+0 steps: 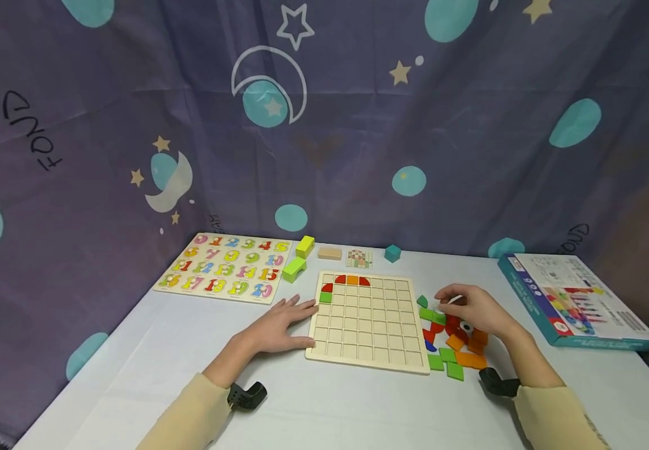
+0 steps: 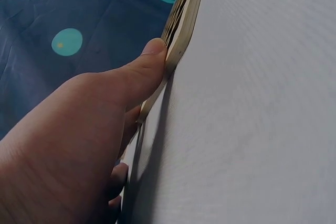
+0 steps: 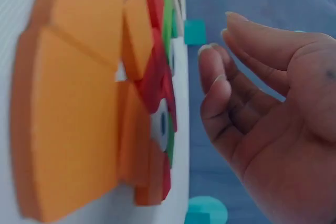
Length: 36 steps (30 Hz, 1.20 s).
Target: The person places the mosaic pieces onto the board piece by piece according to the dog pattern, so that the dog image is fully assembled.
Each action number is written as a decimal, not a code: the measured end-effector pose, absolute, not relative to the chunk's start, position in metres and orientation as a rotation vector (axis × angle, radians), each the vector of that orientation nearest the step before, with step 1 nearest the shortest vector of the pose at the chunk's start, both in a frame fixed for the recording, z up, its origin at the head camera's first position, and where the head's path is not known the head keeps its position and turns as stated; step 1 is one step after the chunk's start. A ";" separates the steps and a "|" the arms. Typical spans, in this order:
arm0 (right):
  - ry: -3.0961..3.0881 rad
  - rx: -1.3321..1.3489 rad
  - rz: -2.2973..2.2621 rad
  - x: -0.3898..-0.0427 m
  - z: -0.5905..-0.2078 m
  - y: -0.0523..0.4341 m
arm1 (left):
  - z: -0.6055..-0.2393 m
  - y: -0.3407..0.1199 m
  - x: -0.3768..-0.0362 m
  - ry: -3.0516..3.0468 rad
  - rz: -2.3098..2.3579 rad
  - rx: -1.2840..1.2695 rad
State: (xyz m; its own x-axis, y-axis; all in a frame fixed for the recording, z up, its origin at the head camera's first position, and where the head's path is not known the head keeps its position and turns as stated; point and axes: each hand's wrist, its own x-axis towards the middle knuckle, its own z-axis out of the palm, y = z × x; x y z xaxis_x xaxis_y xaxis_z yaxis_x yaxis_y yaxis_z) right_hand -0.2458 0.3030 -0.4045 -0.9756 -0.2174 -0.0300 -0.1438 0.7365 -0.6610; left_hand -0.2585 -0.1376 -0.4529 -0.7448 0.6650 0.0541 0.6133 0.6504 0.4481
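on my feed the loose pieces (image 1: 455, 342) sit at 7 o'clock from my right hand (image 1: 477, 309), loosely curled and seemingly empty, way closer than my spread left hand (image 1: 276, 328), which touches the grid board (image 1: 366, 325) at its 3 o'clock

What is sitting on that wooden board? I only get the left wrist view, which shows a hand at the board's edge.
Observer: From the head view, an orange piece sits between two red ones in the far row of the board.
Visitor: And what's going on to the right of it?
Observer: The right hand hovers, fingers bent, over loose coloured blocks.
Visitor: Anything over on the far left?
Observer: Yes, a number puzzle lies on the table there.
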 end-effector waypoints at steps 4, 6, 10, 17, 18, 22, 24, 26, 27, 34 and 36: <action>2.811 -0.294 -1.036 -0.244 -0.407 0.304 | -0.453 -0.138 -0.258 2.744 0.691 1.078; 2.793 -0.291 -1.028 -0.243 -0.408 0.301 | -0.454 -0.139 -0.258 2.746 0.688 1.076; 2.752 -0.316 -1.025 -0.241 -0.410 0.296 | -0.455 -0.139 -0.258 2.753 0.674 1.066; 2.669 -0.414 -1.034 -0.237 -0.411 0.289 | -0.454 -0.140 -0.258 2.735 0.697 1.068; 2.656 -0.423 -1.032 -0.236 -0.412 0.288 | -0.454 -0.140 -0.258 2.733 0.704 1.071; 2.633 -0.438 -0.991 -0.236 -0.415 0.286 | -0.453 -0.139 -0.257 2.729 0.716 1.080; 2.627 -0.436 -0.966 -0.236 -0.416 0.284 | -0.453 -0.139 -0.257 2.728 0.720 1.083; 2.633 -0.440 -0.946 -0.235 -0.415 0.283 | -0.453 -0.139 -0.257 2.730 0.717 1.081; 2.636 -0.445 -0.941 -0.234 -0.415 0.282 | -0.453 -0.139 -0.258 2.732 0.716 1.081; 2.682 -0.481 -0.902 -0.232 -0.417 0.278 | -0.456 -0.139 -0.260 2.748 0.689 1.074; 2.691 -0.495 -0.886 -0.232 -0.417 0.277 | -0.456 -0.139 -0.260 2.747 0.684 1.069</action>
State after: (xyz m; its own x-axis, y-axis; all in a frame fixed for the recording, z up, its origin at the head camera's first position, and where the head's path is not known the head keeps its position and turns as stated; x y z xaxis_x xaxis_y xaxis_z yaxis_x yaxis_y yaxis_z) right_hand -0.2321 0.2769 -0.4173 -0.9067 -0.3972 -0.1419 -0.2352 0.7554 -0.6116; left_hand -0.2595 -0.1393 -0.4565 -0.7445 0.6653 0.0549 0.6134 0.6492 0.4498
